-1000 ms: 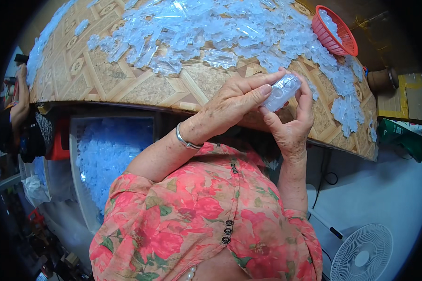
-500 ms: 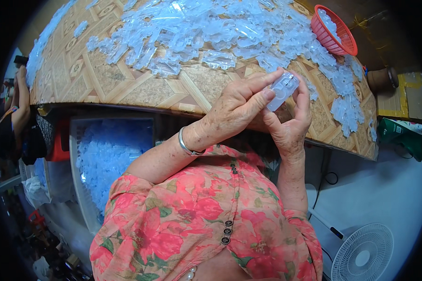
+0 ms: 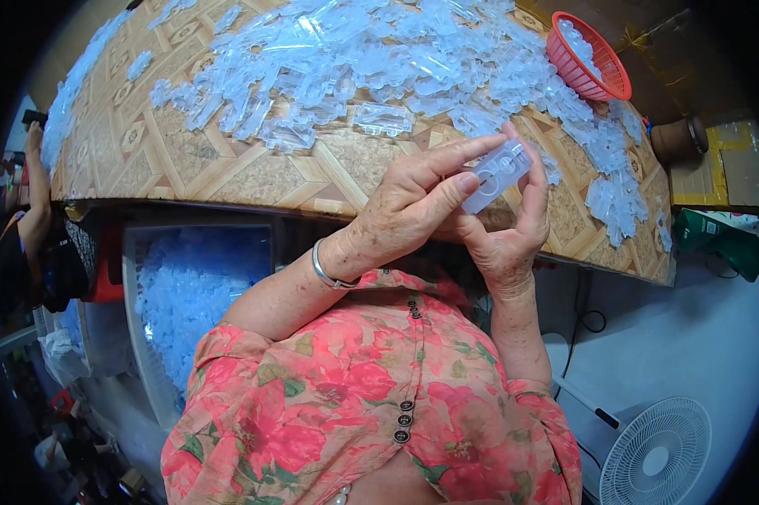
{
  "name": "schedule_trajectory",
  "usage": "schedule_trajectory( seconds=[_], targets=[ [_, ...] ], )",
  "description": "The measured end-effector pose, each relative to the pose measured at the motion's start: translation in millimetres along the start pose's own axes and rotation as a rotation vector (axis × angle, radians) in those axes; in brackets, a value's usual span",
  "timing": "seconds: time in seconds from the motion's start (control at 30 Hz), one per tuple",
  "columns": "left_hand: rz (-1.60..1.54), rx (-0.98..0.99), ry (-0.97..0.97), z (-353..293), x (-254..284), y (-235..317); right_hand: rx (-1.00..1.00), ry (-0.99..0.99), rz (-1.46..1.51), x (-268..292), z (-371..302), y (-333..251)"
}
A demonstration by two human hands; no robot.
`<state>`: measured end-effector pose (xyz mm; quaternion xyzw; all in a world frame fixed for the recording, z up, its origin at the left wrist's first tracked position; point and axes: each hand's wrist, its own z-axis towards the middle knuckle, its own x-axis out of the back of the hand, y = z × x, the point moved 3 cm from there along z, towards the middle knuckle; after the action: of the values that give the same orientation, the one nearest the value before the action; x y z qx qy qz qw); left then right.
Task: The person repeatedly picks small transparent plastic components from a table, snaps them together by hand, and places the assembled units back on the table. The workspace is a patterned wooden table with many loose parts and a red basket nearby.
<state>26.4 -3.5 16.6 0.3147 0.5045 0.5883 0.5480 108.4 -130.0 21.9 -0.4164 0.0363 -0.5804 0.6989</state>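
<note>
Just above the table's front edge, both my hands hold a small clear plastic part [image 3: 497, 174], a flat rectangular piece with rounded shapes in it. My left hand [image 3: 417, 189] pinches its left side between the thumb below and the straight fingers above. My right hand [image 3: 514, 231] closes round the opposite side, with fingers along the right edge and the thumb underneath at the lower end. Beyond them, a broad heap of similar clear plastic parts [image 3: 329, 67] spreads over the patterned table [image 3: 203, 160].
A red plastic basket [image 3: 588, 63] with clear parts stands at the far right. Under the table on the left is a bin [image 3: 203, 286] of bluish pieces. A white fan [image 3: 655, 459] stands at lower right. Another person's arm [image 3: 36, 189] shows at far left.
The plastic part has tilted and shifted slightly in my fingers, its lower end moving left. Both hands have moved a little to the left, still holding it.
</note>
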Motion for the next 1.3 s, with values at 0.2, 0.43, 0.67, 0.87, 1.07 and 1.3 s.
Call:
schedule_trajectory(
  seconds=[0.2,0.43,0.67,0.87,1.07,1.3],
  targets=[
    [-0.124,0.049,-0.001,-1,-4,0,-0.117,0.007,0.218,0,-3,2],
    [0.004,-0.011,-0.036,0,0,2,-0.059,-0.035,0.144,3,-2,3],
    [0.010,-0.013,-0.073,0,0,4,-0.022,-0.007,0.107,2,-3,2],
    [0.251,-0.246,-0.026,0,-6,11,0.011,0.045,0.086,-3,-5,2],
    [0.138,-0.117,-0.053,-2,1,7,-0.087,-0.035,0.171,-4,-6,7],
    [-0.038,-0.011,-0.038,-3,0,2,-0.081,-0.048,0.178,-4,-5,8]
  ],
)
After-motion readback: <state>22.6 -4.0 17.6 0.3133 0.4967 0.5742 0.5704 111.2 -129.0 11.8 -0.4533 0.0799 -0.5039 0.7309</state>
